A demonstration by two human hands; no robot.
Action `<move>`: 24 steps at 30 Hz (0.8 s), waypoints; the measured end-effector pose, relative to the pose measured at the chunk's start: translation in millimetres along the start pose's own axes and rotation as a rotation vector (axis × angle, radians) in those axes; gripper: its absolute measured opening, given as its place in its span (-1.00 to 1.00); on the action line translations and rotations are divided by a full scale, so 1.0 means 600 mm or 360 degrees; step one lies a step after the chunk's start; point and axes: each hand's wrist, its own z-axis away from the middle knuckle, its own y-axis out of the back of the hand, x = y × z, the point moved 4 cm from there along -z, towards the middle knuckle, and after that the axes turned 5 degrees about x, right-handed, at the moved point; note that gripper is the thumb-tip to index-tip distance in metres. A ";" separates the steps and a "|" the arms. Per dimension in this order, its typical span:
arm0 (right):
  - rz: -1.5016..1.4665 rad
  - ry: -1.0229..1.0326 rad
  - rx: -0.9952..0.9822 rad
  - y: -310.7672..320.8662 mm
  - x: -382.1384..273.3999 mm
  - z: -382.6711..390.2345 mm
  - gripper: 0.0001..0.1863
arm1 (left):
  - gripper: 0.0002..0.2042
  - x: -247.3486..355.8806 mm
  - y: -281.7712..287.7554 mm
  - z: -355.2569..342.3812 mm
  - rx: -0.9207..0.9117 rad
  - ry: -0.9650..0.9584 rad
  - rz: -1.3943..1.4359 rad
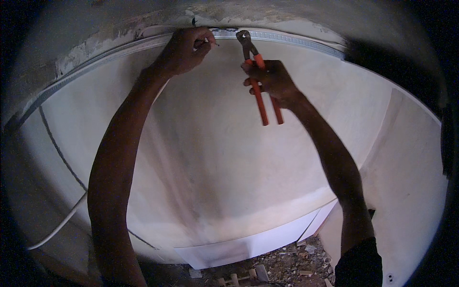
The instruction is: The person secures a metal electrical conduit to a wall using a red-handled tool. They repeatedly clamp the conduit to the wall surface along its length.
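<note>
High against the wall, my right hand (275, 80) grips a pair of pincers (259, 91) with orange handles and a dark metal head. The head points up, beside a perforated metal channel (282, 38), and the handles are spread a little apart. To the left, my left hand (191, 51) is closed in a pinch just below the same channel. A thin, dark wire-like piece (218, 45) sticks out from its fingertips; the rest is hidden by the fingers. Between the hands, a dark twisted strand (224, 30) lies along the channel.
A pale plastered wall (215, 143) fills the middle, with rough masonry (95, 45) above the channel. At its foot leans a white panel (224, 251) beside rubble (291, 260) on the floor. A white cable or pipe (57, 225) curves at lower left, near a dark groove (60, 148).
</note>
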 end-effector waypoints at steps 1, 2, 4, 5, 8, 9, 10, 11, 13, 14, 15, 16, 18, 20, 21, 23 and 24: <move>-0.0134 0.0027 0.0089 -0.007 0.010 -0.005 -0.70 | -0.79 0.005 0.000 -0.001 0.0003 0.0023 0.0011; -0.0275 0.0052 0.0175 -0.022 0.015 -0.007 -0.73 | -0.79 0.005 -0.002 -0.001 0.0021 0.0069 0.0020; -0.0632 0.0164 0.0303 -0.049 0.013 -0.011 -0.78 | -0.80 0.006 -0.014 -0.004 0.0058 0.0144 0.0052; -0.0840 0.0231 0.0321 -0.073 0.004 -0.018 -0.79 | -0.84 0.013 -0.001 -0.001 0.0095 0.0131 0.0029; -0.1159 0.0347 0.0371 -0.100 0.001 -0.043 -0.73 | -0.91 0.017 -0.013 0.003 0.0171 0.0098 0.0065; -0.1225 0.0412 0.0392 -0.105 -0.004 -0.044 -0.68 | -0.90 0.014 -0.015 0.005 0.0160 0.0095 0.0051; -0.1235 0.0403 0.0425 -0.109 -0.005 -0.047 -0.67 | -0.90 0.012 -0.016 0.006 0.0150 0.0090 0.0038; -0.1244 0.0390 0.0457 -0.114 -0.004 -0.051 -0.66 | -0.90 0.015 -0.013 0.006 0.0120 0.0116 0.0045; -0.1247 0.0387 0.0516 -0.120 0.000 -0.057 -0.64 | -0.89 0.021 -0.006 0.005 0.0061 0.0165 0.0060; -0.1235 0.0399 0.0543 -0.120 0.001 -0.058 -0.63 | -0.89 0.023 -0.005 0.005 0.0058 0.0174 0.0019; -0.1223 0.0410 0.0572 -0.119 0.002 -0.059 -0.62 | -0.90 0.024 -0.004 0.005 0.0055 0.0182 -0.0021; -0.1191 0.0444 0.0565 -0.117 0.003 -0.059 -0.62 | -0.90 0.024 -0.003 0.004 0.0052 0.0189 -0.0060; -0.1126 0.0513 0.0545 -0.113 0.001 -0.058 -0.60 | -0.90 0.021 -0.002 0.000 0.0032 0.0173 -0.0059; -0.1156 0.0571 0.0514 -0.111 -0.004 -0.062 -0.60 | -0.91 0.025 -0.002 -0.004 0.0038 0.0169 -0.0084; -0.1168 0.0601 0.0503 -0.108 -0.006 -0.064 -0.60 | -0.91 0.032 -0.001 -0.006 0.0055 0.0174 -0.0111; -0.1147 0.0597 0.0535 -0.105 -0.010 -0.062 -0.61 | -0.92 0.037 -0.002 -0.010 0.0074 0.0176 -0.0153; -0.1136 0.0593 0.0550 -0.105 -0.014 -0.061 -0.61 | -0.93 0.037 -0.002 -0.011 0.0077 0.0174 -0.0168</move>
